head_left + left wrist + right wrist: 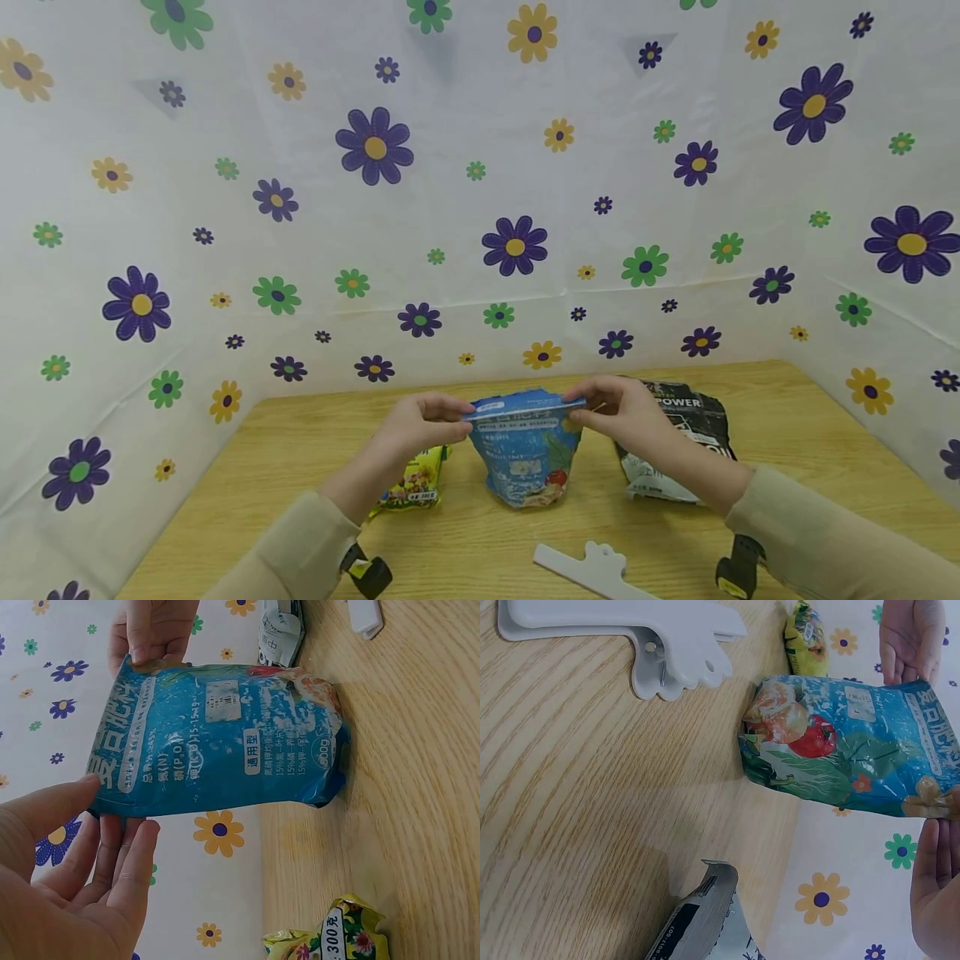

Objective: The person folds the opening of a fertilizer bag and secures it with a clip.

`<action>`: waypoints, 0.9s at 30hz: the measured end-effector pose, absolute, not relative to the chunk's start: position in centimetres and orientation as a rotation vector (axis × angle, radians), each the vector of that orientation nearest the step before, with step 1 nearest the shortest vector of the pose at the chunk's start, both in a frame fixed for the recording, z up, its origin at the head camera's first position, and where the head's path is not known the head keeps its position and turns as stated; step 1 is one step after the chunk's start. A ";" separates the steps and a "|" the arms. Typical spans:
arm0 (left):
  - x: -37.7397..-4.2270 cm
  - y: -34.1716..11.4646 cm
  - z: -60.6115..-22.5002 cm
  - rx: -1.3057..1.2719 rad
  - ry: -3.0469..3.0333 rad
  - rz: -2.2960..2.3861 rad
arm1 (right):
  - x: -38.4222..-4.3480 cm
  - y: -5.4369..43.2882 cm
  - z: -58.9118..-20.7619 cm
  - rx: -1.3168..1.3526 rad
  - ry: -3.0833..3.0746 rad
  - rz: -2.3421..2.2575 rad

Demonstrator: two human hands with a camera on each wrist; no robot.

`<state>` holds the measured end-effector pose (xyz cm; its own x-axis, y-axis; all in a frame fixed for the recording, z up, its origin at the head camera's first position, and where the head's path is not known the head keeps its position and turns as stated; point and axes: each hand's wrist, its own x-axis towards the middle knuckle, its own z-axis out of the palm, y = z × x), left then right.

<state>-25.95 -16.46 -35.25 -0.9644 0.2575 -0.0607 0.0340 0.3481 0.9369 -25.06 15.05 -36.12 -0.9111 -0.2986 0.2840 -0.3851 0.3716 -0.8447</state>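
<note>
A blue fertilizer bag [525, 471] with printed vegetables stands upright on the wooden table, and its top edge looks folded over in the head view. My left hand [420, 421] pinches the top left corner, with the thumb in front and the fingers behind, as the left wrist view shows on the bag [217, 750]. At the opposite top corner my right hand [618, 408] pinches the bag too. Nearer to me, a white bag clip [588, 571] lies on the table, touched by neither hand.
A small yellow packet [420, 483] lies behind my left wrist. To the right, partly behind my right forearm, stands a black and white bag [697, 425]. White sheeting with printed flowers [450, 217] walls the table [465, 558] at the back and sides.
</note>
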 end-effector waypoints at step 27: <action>-25.9 -16.1 -35.9 0.189 2.461 1.653 | -25.2 15.2 -36.3 0.613 -2.553 1.556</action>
